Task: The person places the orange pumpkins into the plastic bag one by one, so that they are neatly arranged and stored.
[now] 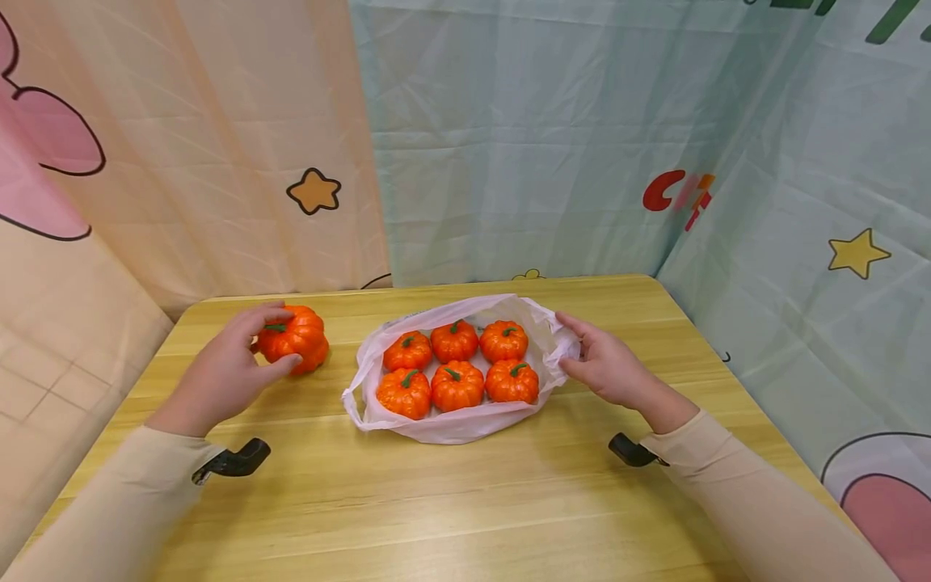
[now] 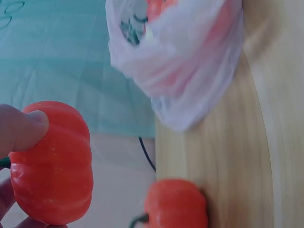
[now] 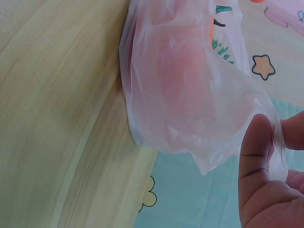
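Observation:
My left hand (image 1: 225, 368) grips an orange toy pumpkin (image 1: 287, 343) with a green stem at the left of the table. In the left wrist view, the thumb presses on this held pumpkin (image 2: 54, 164), and a second pumpkin (image 2: 175, 204) sits on the table near it. A thin whitish plastic bag (image 1: 465, 428) lies with its mouth spread wide at the middle. Inside it stand several small orange pumpkins (image 1: 457, 384) in two rows, stems up. The rim on the bag's right side is pinched between thumb and fingers of my right hand (image 1: 607, 364), as the right wrist view shows.
The wooden table (image 1: 436, 501) has its far edge against a printed cloth backdrop (image 1: 509, 145). Another cloth wall (image 1: 800, 267) rises along the right side. Black wrist mounts (image 1: 236, 459) stick out from both sleeves.

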`<state>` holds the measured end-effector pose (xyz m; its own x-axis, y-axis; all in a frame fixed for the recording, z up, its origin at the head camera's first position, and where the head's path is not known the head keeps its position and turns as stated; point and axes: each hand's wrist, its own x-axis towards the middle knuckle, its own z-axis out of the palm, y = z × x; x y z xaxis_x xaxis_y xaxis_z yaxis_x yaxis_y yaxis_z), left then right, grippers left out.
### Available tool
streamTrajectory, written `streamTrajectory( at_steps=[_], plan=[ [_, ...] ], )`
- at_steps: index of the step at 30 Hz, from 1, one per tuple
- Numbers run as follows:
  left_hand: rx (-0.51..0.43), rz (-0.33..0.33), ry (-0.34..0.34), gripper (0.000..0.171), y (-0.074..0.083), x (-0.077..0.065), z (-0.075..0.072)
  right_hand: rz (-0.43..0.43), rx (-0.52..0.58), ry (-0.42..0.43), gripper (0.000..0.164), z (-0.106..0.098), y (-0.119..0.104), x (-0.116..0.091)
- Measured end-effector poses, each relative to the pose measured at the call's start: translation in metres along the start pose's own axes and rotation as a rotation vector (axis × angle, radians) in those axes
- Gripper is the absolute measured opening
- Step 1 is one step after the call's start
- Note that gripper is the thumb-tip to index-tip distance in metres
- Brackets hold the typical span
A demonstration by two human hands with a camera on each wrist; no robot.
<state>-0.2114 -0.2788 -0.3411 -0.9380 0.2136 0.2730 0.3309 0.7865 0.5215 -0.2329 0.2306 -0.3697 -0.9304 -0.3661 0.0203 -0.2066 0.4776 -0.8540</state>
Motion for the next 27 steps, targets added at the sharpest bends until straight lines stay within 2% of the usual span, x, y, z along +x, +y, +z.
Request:
streamTrajectory(
  at_steps=[9,15,27],
  plan=[
    [-0.028,0.063,-0.099,0.057,0.037,0.008,0.016,0.004,-0.019,0.006,0.077,-0.001,-0.003,-0.001],
    [-0.04,0.123,-0.113,0.052,0.054,0.014,0.032,0.004,-0.014,0.001,0.077,-0.001,-0.004,-0.002],
    [-0.021,0.178,-0.186,0.055,0.086,0.03,0.07,0.001,-0.039,0.005,0.077,0.001,-0.004,-0.003]
  ],
)
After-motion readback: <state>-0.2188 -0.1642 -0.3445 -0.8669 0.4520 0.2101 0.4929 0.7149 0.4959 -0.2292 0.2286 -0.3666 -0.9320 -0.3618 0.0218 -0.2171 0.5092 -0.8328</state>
